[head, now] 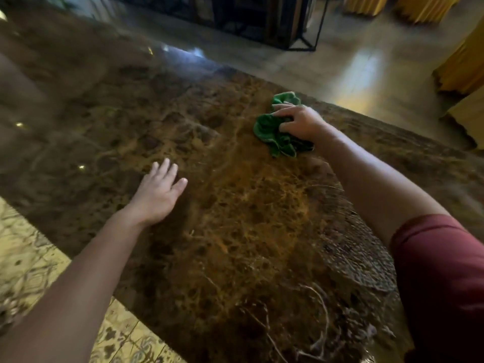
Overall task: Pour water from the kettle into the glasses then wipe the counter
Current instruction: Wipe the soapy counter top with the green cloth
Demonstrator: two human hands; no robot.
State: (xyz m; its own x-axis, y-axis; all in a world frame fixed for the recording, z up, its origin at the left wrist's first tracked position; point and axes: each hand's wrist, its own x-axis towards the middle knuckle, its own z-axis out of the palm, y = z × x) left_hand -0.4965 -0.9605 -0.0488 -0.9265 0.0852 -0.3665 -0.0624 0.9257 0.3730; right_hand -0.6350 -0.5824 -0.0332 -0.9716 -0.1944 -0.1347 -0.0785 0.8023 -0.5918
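A crumpled green cloth [269,132] lies on the brown marble counter [235,231], near its far edge. My right hand [301,121] presses down on the cloth, fingers curled into it. Flat on the counter at the left rests my left hand [157,197], fingers spread and holding nothing. No kettle or glasses are in view.
The counter's far edge runs diagonally from top centre to the right. Beyond it are a shiny floor, a dark metal-framed cabinet [262,19] and yellow drapes [463,66]. A patterned tile floor [28,265] shows at the lower left, past the near edge.
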